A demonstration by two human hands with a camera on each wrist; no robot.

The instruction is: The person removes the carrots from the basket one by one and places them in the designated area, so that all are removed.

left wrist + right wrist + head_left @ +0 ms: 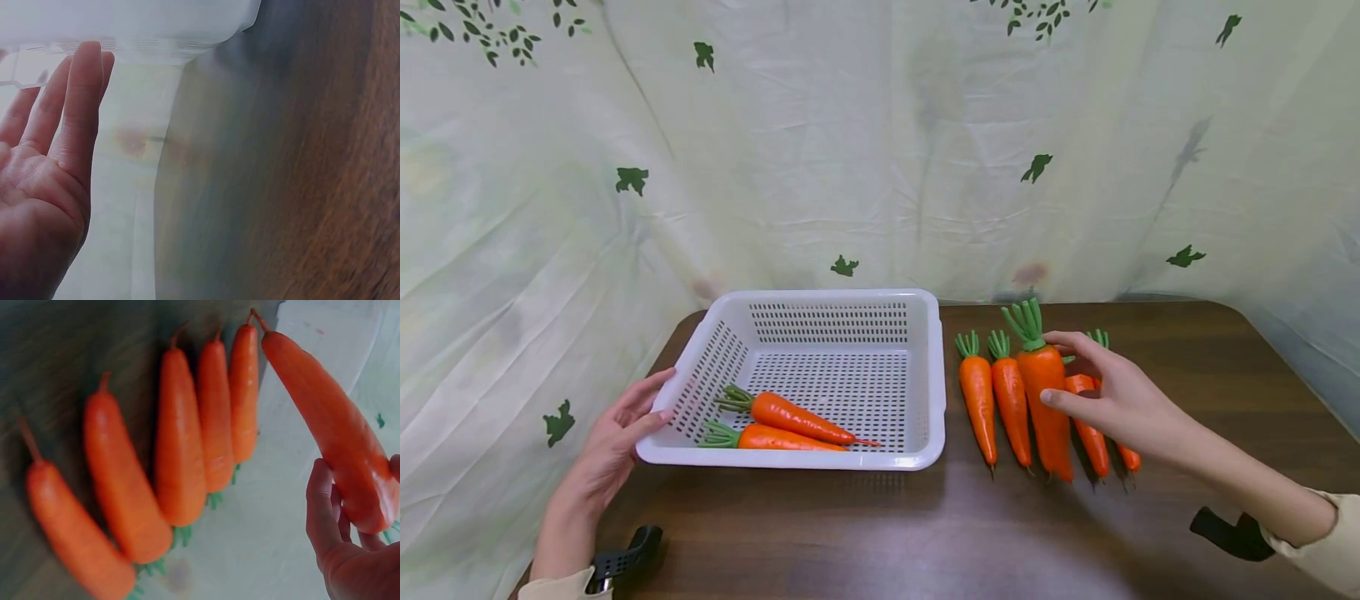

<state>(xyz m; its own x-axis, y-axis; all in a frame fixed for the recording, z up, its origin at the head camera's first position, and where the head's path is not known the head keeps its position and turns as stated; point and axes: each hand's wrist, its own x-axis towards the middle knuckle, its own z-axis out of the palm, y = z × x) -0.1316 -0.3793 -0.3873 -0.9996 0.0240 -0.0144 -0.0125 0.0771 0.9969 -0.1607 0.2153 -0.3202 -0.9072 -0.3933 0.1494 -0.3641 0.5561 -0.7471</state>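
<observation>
My right hand point(1101, 392) holds an orange carrot point(1040, 392) with a green top between thumb and fingers, raised over the row. In the right wrist view the held carrot point(331, 412) points its thin root tip up and left, beside the lying carrots point(178, 437). My left hand point(613, 446) is at the left side of a white plastic basket point(928, 383), thumb near the rim. Seen from the left wrist, its fingers point(81, 119) stretch straight to the basket's edge. Two carrots point(797, 417) lie inside the basket, toward its near left.
Several carrots point(977, 396) lie in a row on the brown wooden table point(865, 533), right of the basket, tops toward the back. A pale curtain point(850, 167) with green leaf prints hangs behind the table and down the left side.
</observation>
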